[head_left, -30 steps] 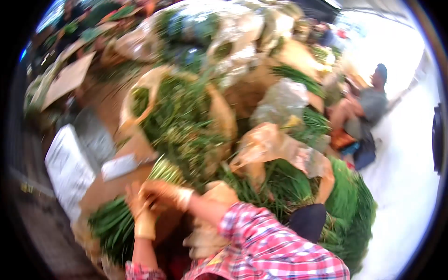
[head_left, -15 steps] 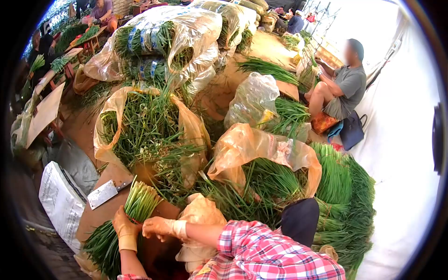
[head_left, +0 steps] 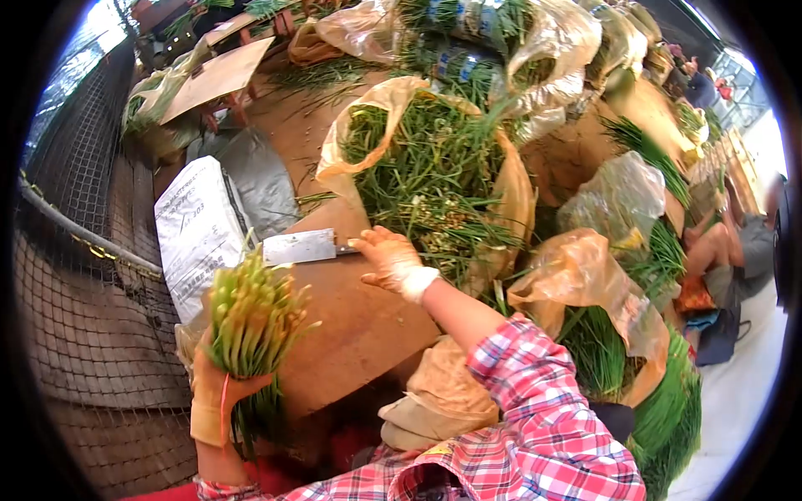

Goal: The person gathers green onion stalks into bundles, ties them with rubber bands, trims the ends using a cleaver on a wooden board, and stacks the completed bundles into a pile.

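Observation:
My left hand [head_left: 219, 394], in a glove, is wrapped round a bunch of garlic chives [head_left: 255, 313], pale cut ends up and green leaves hanging below. A red band hangs at that wrist. My right hand [head_left: 391, 260], also gloved, is stretched over the brown board [head_left: 355, 326] with its fingers apart. Its fingertips are at the dark handle of a cleaver [head_left: 299, 247], and I see no grip round it. The cleaver's broad metal blade lies flat near the board's far edge.
Beyond the board stands an open orange plastic bag [head_left: 334, 159] full of loose greens and trimmings. A white printed sack [head_left: 200, 230] lies at left, beside netting [head_left: 92, 326]. A second orange bag [head_left: 589, 267] holds more chives at right, where a seated person [head_left: 727, 242] is partly visible.
My left hand has lifted the bunch upright off the board. My right hand has left the bunch and reached forward to the cleaver's handle. The view has turned left.

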The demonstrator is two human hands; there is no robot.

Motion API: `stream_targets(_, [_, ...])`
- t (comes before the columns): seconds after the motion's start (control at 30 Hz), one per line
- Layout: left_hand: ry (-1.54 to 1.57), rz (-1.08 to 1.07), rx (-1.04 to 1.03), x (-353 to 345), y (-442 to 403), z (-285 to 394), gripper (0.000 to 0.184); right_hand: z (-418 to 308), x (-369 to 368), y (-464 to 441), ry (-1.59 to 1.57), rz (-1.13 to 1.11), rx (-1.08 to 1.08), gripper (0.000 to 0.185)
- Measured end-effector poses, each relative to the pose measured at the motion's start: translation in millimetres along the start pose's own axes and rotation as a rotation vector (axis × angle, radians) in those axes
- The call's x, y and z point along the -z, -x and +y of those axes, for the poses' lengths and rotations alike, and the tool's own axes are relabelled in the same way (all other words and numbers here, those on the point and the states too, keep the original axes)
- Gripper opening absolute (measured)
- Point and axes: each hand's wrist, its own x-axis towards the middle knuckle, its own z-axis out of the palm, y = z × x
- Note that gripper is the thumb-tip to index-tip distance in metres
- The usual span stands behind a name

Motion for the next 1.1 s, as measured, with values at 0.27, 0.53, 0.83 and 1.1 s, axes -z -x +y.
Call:
stream_targets(0.27, [0.047, 0.043, 0.28, -26, -32, -5, 0.079, 11, -50, -38, 0.111, -0.262, -0.079, 0.056])
stream_targets(0.53, [-1.217, -0.134, -0.124, -90, -74, -92, 0.119, 45, 67, 73, -0.434, -0.053, -0.413, 0.064])
stream_targets(0.83, [-0.128, -0.307, 0.17, -15, -100, -52, 0.052, 0, 85, 159, -1.125, 0.424, -0.383, 0.049])
stream_targets(1.1, [-0.9, -0.286, -0.24, -135, -111, -67, 0.138, -42, 102, 162, -1.004, 0.03, -0.526, 0.046])
